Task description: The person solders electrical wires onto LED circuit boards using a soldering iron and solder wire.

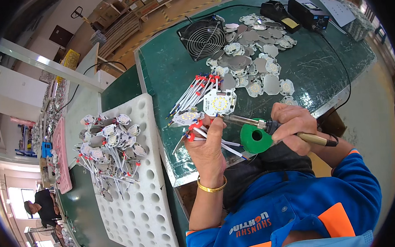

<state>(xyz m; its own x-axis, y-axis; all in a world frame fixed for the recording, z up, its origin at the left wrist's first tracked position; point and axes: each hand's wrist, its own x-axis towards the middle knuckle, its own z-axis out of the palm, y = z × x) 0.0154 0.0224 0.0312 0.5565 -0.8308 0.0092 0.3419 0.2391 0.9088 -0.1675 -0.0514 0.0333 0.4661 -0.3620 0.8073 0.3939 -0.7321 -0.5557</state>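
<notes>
here, scratched green tabletop (314, 78) under white boards (286, 87), wooden pallets (113, 38) beyond

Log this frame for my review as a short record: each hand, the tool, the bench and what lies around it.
Left hand: holds white wires, beside a pale LED board
Right hand: grips a soldering iron
Tool direction: toward the left fingertips
Beside right hand: green spool; whether held, unclear
Bench: green table
Behind the work: scattered boards, black fan
Left side: white foam tray
</notes>
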